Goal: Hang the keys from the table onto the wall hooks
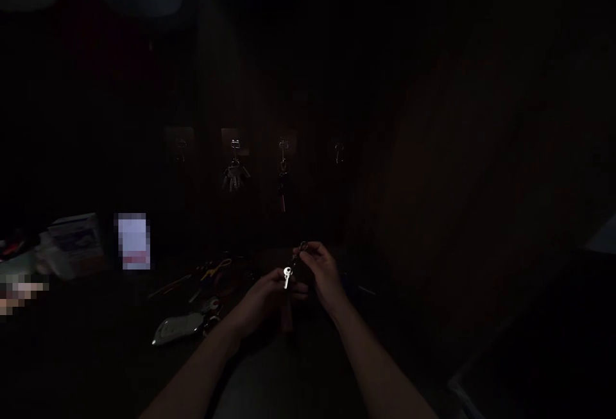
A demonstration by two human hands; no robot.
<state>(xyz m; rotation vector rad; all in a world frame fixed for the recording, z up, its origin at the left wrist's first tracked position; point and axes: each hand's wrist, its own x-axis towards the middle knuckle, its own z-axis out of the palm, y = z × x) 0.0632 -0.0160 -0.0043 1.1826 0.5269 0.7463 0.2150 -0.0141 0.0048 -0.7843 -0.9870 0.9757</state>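
In very dim light, my right hand (323,274) pinches a metal key ring (303,246) between thumb and fingers. A short chain runs down from the ring to a brightly lit key (287,276). My left hand (264,297) is closed at that key, its fingertips partly hidden behind it. Below the hands hangs a dark reddish strip (287,319); I cannot tell whether it belongs to the same key ring. Ahead, one bunch of keys (234,176) dangles from a hook (235,144), and a second dark bunch (283,183) hangs to its right.
More wall hooks (339,152) flank the hanging keys. To the left on the dark table lie a pale oval object (178,328), yellow-handled tool (215,269) and other small items. Farther left stand a box (76,244) and a pixelated bright rectangle (134,240).
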